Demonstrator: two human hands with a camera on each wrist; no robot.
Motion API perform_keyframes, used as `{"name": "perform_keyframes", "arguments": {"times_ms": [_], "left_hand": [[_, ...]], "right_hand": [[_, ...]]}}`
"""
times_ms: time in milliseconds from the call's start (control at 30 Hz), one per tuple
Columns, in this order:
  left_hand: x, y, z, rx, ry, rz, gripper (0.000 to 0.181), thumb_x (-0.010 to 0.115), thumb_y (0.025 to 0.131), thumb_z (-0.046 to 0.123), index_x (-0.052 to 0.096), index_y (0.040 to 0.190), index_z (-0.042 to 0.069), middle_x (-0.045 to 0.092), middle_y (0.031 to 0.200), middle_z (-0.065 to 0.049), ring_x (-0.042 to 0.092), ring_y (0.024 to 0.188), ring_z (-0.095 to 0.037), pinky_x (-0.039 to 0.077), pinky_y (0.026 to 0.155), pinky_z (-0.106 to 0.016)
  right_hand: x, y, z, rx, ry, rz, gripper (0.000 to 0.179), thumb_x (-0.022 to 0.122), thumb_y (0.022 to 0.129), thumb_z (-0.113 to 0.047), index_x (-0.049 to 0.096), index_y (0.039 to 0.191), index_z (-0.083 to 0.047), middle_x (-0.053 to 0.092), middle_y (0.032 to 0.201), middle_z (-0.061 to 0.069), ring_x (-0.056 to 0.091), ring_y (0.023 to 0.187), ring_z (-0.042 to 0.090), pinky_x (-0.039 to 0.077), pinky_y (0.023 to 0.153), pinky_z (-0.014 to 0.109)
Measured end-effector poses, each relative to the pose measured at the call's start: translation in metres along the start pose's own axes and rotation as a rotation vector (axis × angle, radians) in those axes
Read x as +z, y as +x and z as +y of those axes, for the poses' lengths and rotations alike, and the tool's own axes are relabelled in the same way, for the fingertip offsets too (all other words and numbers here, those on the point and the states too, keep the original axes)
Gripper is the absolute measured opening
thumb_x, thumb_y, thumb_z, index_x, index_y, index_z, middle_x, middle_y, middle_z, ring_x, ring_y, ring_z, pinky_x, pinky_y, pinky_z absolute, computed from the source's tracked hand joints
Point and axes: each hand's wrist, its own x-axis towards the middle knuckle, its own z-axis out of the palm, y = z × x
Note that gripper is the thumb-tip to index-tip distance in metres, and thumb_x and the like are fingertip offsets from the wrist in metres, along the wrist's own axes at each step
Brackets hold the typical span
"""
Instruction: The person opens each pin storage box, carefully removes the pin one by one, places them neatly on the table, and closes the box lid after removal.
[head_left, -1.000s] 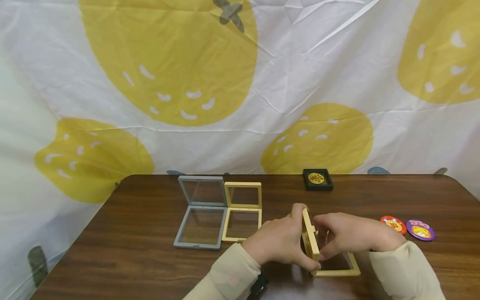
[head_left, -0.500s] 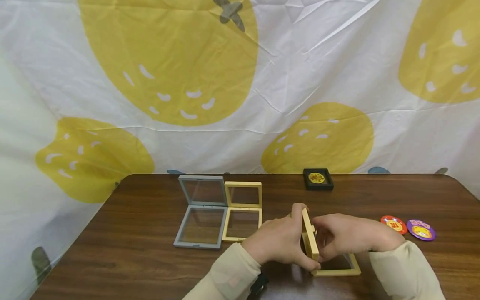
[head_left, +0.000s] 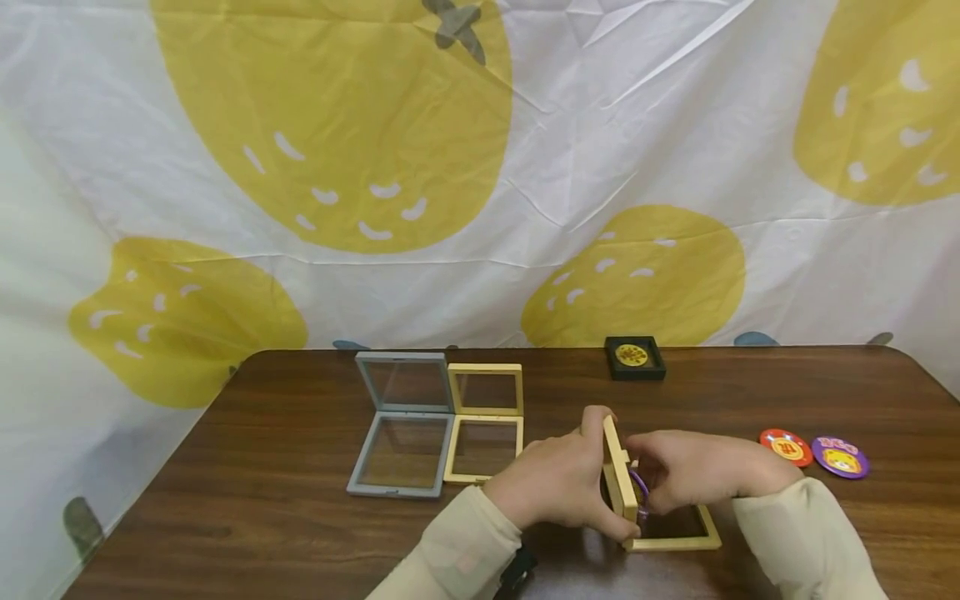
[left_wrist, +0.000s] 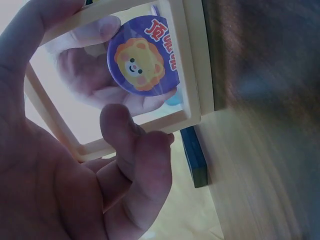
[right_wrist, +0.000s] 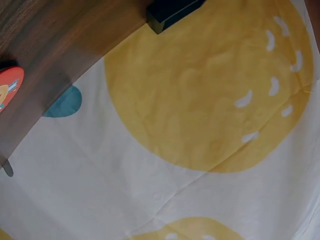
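My left hand (head_left: 558,479) grips the raised half of a pale yellow hinged display frame (head_left: 621,479), its thumb and fingers at opposite edges. The other half (head_left: 675,546) lies flat on the table. Inside the opened frame, my right hand (head_left: 690,468) holds a round purple button badge (left_wrist: 142,60) up by the clear film of the raised half. Through that film the left wrist view shows the badge's lion face and red lettering, with the right fingers around its edge. From the head, only a purple rim shows. The right wrist view leaves the right hand out.
On the left, a grey-blue frame (head_left: 446,450) and a smaller yellow frame (head_left: 448,467) stand opened side by side. A black frame (head_left: 654,373) with a gold disc is at the back. To the right lie a red badge (head_left: 786,447) and a purple badge (head_left: 840,457).
The right hand has shifted slightly inside the frame, and the badge's purple rim now shows between its fingers and the raised half. My left hand keeps its grip in the same place.
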Motion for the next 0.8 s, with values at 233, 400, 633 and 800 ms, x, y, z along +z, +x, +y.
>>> {"name": "perform_keyframes", "arguments": {"times_ms": [233,400,633,800], "left_hand": [[-0.0008,0.0001,0.0012,-0.011,0.004,-0.013,0.102,0.082,0.061,0.054,0.021,0.134,0.019,0.062,0.074,0.004,0.052,0.055,-0.007,0.041,0.054,-0.023],[-0.0007,-0.0004,0.0012,-0.019,0.002,-0.013,0.105,0.082,0.060,0.054,0.019,0.136,0.019,0.059,0.069,0.006,0.052,0.052,-0.008,0.040,0.051,-0.023],[-0.0009,-0.0008,0.0008,-0.024,0.001,-0.025,0.105,0.081,0.061,0.054,0.019,0.137,0.019,0.058,0.069,0.005,0.052,0.052,-0.009,0.040,0.051,-0.023],[-0.0005,-0.0011,0.0010,-0.018,0.009,-0.017,0.105,0.081,0.061,0.054,0.019,0.137,0.018,0.056,0.068,0.008,0.051,0.052,-0.008,0.040,0.051,-0.022]], "right_hand": [[-0.0010,-0.0018,0.0049,0.005,0.031,0.007,0.040,0.062,0.069,0.002,0.053,0.108,0.001,0.064,0.084,0.004,0.057,0.073,0.009,0.048,0.063,0.022],[-0.0016,-0.0066,0.0046,0.150,-0.035,0.076,0.043,0.066,0.060,0.008,0.056,0.101,-0.001,0.063,0.080,0.004,0.055,0.069,0.012,0.047,0.060,0.024],[0.0005,-0.0055,0.0045,0.158,-0.159,0.120,0.040,0.078,0.062,-0.006,0.058,0.096,-0.006,0.059,0.078,0.000,0.051,0.066,0.009,0.043,0.057,0.023],[0.0044,-0.0024,0.0018,0.218,-0.233,0.166,0.042,0.082,0.061,-0.012,0.058,0.095,-0.009,0.059,0.083,0.001,0.052,0.073,0.012,0.044,0.064,0.026]]}}
